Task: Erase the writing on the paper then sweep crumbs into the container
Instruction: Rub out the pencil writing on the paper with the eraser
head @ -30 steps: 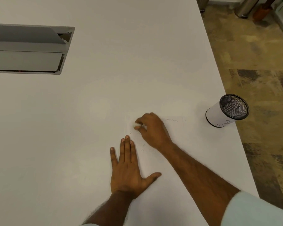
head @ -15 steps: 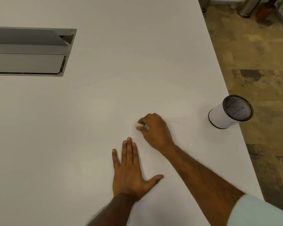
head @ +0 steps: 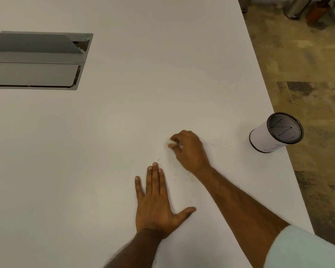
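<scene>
Rightward since earlier, our right hand [head: 190, 149] pinches the eraser [head: 169, 141] mid-erasing; left hand [head: 156, 200] flat (pinning paper [head: 184, 190]); next, remaining marks.

A white sheet of paper [head: 197, 190] is laid flat on the white table, at about five o'clock from the middle of the view; its edges are barely told from the tabletop; faint pencil marks [head: 182, 178] are scattered over its middle, and a few more [head: 213, 145] are seen near its far right corner. A small white eraser [head: 169, 142] is seen near the far left corner of the sheet, mostly hidden by fingers. The container [head: 275, 133], a white cylinder with a dark rim and a dark mesh bottom, is stood at three o'clock, near the table's right edge, well apart from the sheet; thin dark lines are seen inside it.
</scene>
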The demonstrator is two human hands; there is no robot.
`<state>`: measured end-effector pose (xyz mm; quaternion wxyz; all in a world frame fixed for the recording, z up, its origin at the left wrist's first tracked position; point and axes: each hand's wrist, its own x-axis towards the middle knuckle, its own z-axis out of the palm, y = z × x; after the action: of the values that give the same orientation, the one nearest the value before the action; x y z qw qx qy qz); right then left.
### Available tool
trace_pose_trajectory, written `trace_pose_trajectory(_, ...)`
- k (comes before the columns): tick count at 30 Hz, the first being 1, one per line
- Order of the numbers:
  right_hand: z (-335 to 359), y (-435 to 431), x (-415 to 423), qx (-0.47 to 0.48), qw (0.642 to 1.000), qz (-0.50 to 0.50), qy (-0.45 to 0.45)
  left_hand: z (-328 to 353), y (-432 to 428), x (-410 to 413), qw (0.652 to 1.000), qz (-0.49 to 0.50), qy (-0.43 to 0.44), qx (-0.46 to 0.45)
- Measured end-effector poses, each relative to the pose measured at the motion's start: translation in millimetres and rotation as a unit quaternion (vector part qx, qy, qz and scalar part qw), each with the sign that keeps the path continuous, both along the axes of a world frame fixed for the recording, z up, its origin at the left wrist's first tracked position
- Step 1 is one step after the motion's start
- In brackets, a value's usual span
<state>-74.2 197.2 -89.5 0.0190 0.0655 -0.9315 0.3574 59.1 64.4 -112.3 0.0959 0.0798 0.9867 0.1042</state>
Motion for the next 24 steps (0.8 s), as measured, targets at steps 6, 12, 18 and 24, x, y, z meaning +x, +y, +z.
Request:
trace_pose_trajectory(6,-8,3,14,0.059,0.998,0.021,0.033,0,0,0,1.000,-0.003,0.001,-0.001)
trace_pose_trajectory(12,-3,9,-18,0.001,0.998,-0.055,0.006,1,0,0,1.000,0.000,-0.003,0.000)
trace_pose_trajectory(18,-1,29,33,0.042,0.999,0.027,0.016,1,0,0,1.000,-0.005,-0.005,-0.001)
trace_pose_trajectory(24,-4,35,-19,0.067,0.997,-0.039,0.029,0,0,-1,1.000,0.000,-0.007,-0.002)
